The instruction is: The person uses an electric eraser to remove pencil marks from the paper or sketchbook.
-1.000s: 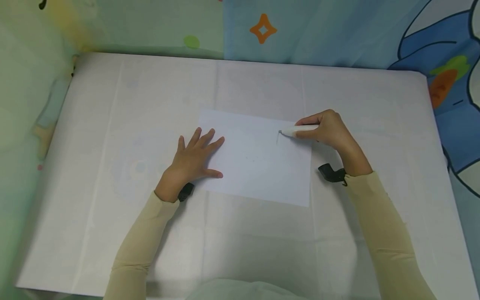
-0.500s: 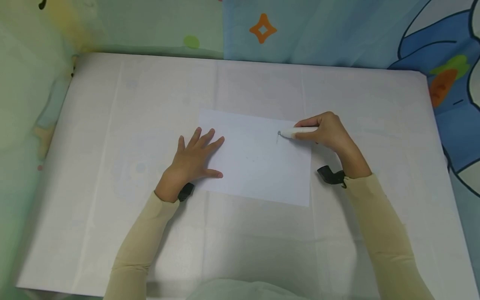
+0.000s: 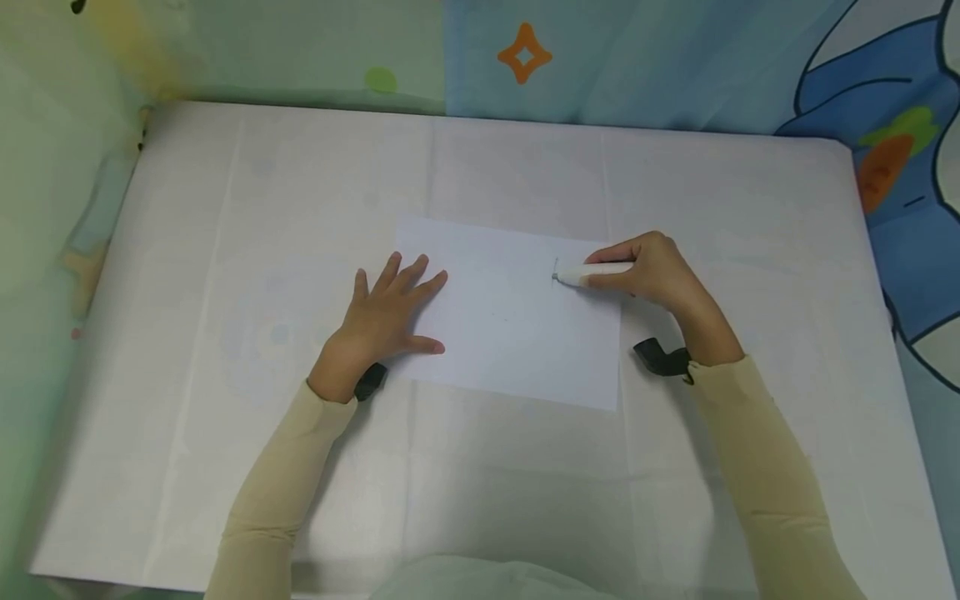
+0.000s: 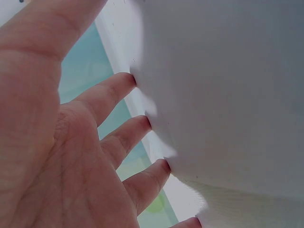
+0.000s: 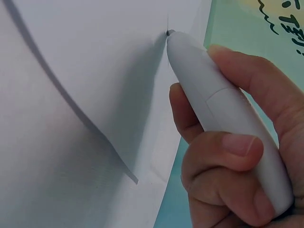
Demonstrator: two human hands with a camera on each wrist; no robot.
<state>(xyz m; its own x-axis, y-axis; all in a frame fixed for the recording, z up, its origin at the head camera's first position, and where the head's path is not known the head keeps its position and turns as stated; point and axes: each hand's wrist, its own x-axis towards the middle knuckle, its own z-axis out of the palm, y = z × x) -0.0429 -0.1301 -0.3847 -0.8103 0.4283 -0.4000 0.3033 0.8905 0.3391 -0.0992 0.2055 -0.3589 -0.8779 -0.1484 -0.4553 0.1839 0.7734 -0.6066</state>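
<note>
- White-covered table point(image 3: 315, 192), cartoon-print cloth point(image 3: 660, 67) behind it.
- Left hand point(image 3: 377, 323): fingers spread wide, resting across the left edge of the paper point(image 3: 510, 358)!
- Right hand point(image 3: 654, 271): fingers curled round a white pen point(image 5: 216, 99), tip touching the paper's upper right!

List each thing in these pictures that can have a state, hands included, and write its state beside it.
Tablecloth: spread out, fold creases showing
Paper: flat on the tablecloth
White pen-shaped tool: held slanted, tip at a thin line on the paper
Left hand: fingers spread, resting partly on the paper
Right hand: fingers curled round the tool
Printed curtain: hanging
</note>
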